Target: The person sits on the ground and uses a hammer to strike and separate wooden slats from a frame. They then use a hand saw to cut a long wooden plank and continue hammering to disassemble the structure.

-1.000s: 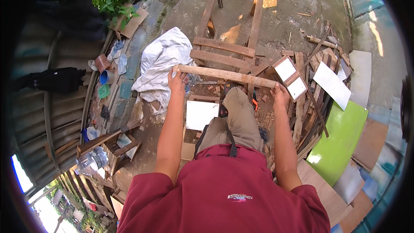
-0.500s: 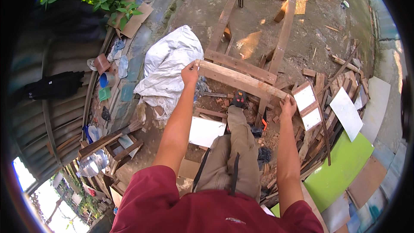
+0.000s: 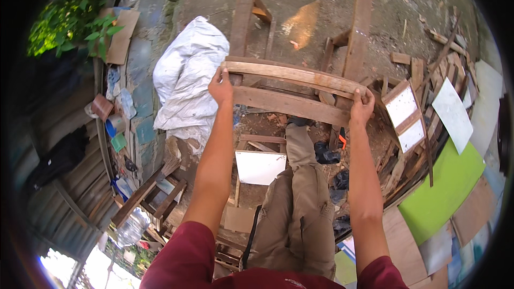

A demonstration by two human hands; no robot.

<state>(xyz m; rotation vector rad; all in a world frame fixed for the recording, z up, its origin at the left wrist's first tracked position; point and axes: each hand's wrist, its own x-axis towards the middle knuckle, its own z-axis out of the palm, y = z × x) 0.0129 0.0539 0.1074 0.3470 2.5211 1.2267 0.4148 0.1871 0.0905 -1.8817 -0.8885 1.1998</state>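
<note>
A narrow wooden plank (image 3: 294, 76) stretches crosswise in front of me, held by both hands. My left hand (image 3: 220, 86) is closed round its left end, and my right hand (image 3: 362, 108) grips the right end. Under and beyond it stands a wooden frame with two long beams, the left beam (image 3: 246, 10) and the right beam (image 3: 360, 27). A brown crosspiece (image 3: 292, 104) lies just nearer than the plank. Behind the plank's far edge another brown board shows as a strip. Whether the plank rests on it, I cannot tell.
A white sack (image 3: 187, 75) lies left of the frame. Scrap wood (image 3: 417, 75), a white-panelled wooden piece (image 3: 402, 109) and a green sheet (image 3: 444, 192) are at the right. Near my legs lie a white panel (image 3: 261, 167) and a black plastic bag (image 3: 326, 152).
Both hands have moved the plank away from me, toward the frame's far crosspiece. A gap now shows between it and the nearer crosspiece. My view has shifted closer.
</note>
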